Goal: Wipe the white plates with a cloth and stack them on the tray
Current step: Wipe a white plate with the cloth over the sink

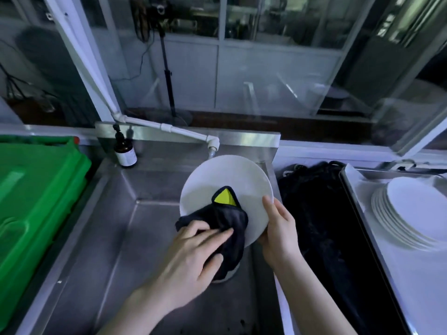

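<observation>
Your left hand [193, 252] presses straight fingers [216, 235] on the dark, yellow-cornered cloth [228, 217]; your right hand [280, 228] grips the round white plate [225, 175] between thumb and fingers.

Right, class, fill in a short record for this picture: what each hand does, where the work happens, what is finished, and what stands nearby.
right hand: grips the tilted round white plate by its right rim
left hand: presses the dark cloth with a yellow corner against that plate's face
place: over the stainless steel sink
finished: stack of white plates on the metal tray, far right
nearby: green plastic crate on the left; brown pump bottle at the sink's back corner
</observation>
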The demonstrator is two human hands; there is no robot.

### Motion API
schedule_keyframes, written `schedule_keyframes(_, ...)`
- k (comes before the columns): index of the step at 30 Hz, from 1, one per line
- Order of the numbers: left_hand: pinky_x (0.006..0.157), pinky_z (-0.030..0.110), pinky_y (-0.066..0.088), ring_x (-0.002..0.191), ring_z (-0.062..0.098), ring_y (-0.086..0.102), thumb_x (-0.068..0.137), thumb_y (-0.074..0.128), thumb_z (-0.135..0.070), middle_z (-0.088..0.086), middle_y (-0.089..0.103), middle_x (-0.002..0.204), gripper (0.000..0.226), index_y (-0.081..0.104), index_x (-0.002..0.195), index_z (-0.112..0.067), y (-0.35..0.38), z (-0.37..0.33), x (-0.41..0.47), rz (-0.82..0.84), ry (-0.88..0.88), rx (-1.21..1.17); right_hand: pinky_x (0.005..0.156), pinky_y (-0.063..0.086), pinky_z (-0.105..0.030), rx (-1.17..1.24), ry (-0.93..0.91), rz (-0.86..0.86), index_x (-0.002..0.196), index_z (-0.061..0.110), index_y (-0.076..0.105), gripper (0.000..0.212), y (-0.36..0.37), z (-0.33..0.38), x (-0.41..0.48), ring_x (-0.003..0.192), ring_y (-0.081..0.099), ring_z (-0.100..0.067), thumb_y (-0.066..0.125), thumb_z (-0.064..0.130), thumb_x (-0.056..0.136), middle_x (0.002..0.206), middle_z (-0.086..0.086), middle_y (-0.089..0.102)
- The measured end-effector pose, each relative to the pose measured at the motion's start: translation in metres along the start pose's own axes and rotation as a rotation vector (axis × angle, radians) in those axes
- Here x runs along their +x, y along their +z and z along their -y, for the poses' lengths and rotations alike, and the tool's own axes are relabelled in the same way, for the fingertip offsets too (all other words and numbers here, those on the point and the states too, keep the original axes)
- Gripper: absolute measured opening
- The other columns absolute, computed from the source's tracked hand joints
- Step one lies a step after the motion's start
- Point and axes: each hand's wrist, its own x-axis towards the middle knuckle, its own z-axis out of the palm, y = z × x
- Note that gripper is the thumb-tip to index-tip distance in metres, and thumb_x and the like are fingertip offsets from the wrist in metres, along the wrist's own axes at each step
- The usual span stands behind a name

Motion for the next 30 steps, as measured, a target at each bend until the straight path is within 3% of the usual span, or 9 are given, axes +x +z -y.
schedule_keyframes(3, 0.108, 0.04, 0.041, 0.129, 0.022, 0.047, 0.094, 0.057, -0.013, 0.003, 0.053, 0.134, 0.04, 0.062, 0.133, -0.02, 0.007, -0.009, 0.02, -0.059, 0.077, -0.014, 0.081, 0.055, -0.046, -0.022, 0.0, 0.013, 0.102, 0.001, 0.071, 0.031, 0.001, 0.002, -0.014, 0.092, 0.069, -0.039, 0.055, 0.027, 0.102, 0.099, -0.021, 0.073)
schedule_keyframes(6, 0.118, 0.039, 0.03, 0.143, 0.024, 0.035, 0.097, 0.052, -0.019, 0.007, 0.039, 0.152, 0.041, 0.059, 0.137, -0.021, 0.017, -0.02, 0.038, -0.123, 0.073, 0.005, 0.099, 0.052, -0.051, -0.001, -0.021, 0.013, 0.102, 0.007, 0.075, 0.031, 0.002, 0.001, -0.023, 0.109, 0.068, -0.039, 0.053, 0.028, 0.104, 0.107, -0.021, 0.074)
schedule_keyframes(9, 0.121, 0.04, 0.021, 0.15, 0.025, 0.019, 0.097, 0.04, -0.025, 0.003, 0.022, 0.163, 0.049, 0.045, 0.146, -0.02, 0.023, -0.018, 0.048, -0.105, 0.059, 0.058, 0.084, 0.052, -0.043, -0.005, -0.041, 0.02, 0.099, 0.001, 0.072, 0.031, 0.001, 0.009, -0.027, 0.094, 0.066, -0.033, 0.055, 0.028, 0.102, 0.099, -0.017, 0.071)
schedule_keyframes(13, 0.122, 0.043, 0.015, 0.152, 0.026, 0.012, 0.097, 0.042, -0.022, 0.001, 0.011, 0.163, 0.063, 0.017, 0.154, -0.023, 0.017, 0.003, 0.045, -0.113, -0.155, 0.123, 0.054, 0.053, -0.027, 0.033, -0.07, 0.0, 0.093, 0.007, 0.075, 0.024, -0.007, 0.024, -0.026, 0.068, 0.069, -0.016, 0.059, 0.023, 0.1, 0.082, -0.01, 0.074)
schedule_keyframes(16, 0.12, 0.048, 0.018, 0.149, 0.031, 0.022, 0.098, 0.028, -0.033, 0.004, 0.021, 0.161, 0.055, 0.028, 0.151, -0.02, 0.015, 0.005, 0.031, -0.079, -0.143, 0.221, 0.053, 0.051, -0.026, 0.065, -0.104, -0.047, 0.091, 0.007, 0.073, 0.023, -0.01, 0.032, -0.022, 0.062, 0.066, -0.014, 0.058, 0.021, 0.101, 0.076, -0.006, 0.072)
schedule_keyframes(20, 0.121, 0.041, 0.016, 0.15, 0.024, 0.018, 0.1, 0.031, -0.033, -0.001, 0.023, 0.162, 0.054, 0.035, 0.152, -0.021, 0.025, -0.018, 0.026, -0.043, -0.005, 0.19, 0.056, 0.05, -0.027, 0.079, -0.073, -0.029, 0.076, 0.015, 0.073, 0.031, 0.002, 0.021, -0.025, 0.064, 0.062, -0.017, 0.058, 0.023, 0.101, 0.071, -0.005, 0.07)
schedule_keyframes(23, 0.123, 0.038, 0.009, 0.153, 0.02, 0.002, 0.101, 0.024, -0.034, -0.002, 0.006, 0.166, 0.057, 0.019, 0.157, -0.022, 0.027, -0.02, 0.046, -0.004, 0.038, 0.214, 0.066, 0.044, -0.031, 0.021, -0.05, -0.015, 0.071, 0.016, 0.07, 0.033, 0.009, 0.008, -0.031, 0.073, 0.053, -0.023, 0.058, 0.026, 0.1, 0.075, -0.008, 0.062)
schedule_keyframes(26, 0.123, 0.037, 0.005, 0.152, 0.016, -0.011, 0.102, 0.016, -0.044, -0.007, -0.016, 0.162, 0.059, -0.002, 0.155, -0.026, 0.017, 0.003, 0.072, 0.033, -0.072, 0.261, 0.06, 0.052, -0.03, 0.014, 0.019, 0.025, 0.081, 0.012, 0.074, 0.027, 0.009, 0.004, -0.035, 0.075, 0.062, -0.024, 0.06, 0.028, 0.099, 0.083, -0.014, 0.067)
schedule_keyframes(30, 0.123, 0.036, 0.003, 0.152, 0.02, -0.01, 0.103, 0.012, -0.048, -0.002, -0.017, 0.162, 0.059, -0.005, 0.154, -0.023, -0.004, 0.032, 0.084, 0.047, -0.181, 0.374, 0.057, 0.057, -0.034, -0.004, -0.003, 0.037, 0.089, 0.002, 0.075, 0.029, 0.006, 0.018, -0.031, 0.075, 0.07, -0.028, 0.061, 0.025, 0.099, 0.087, -0.019, 0.074)
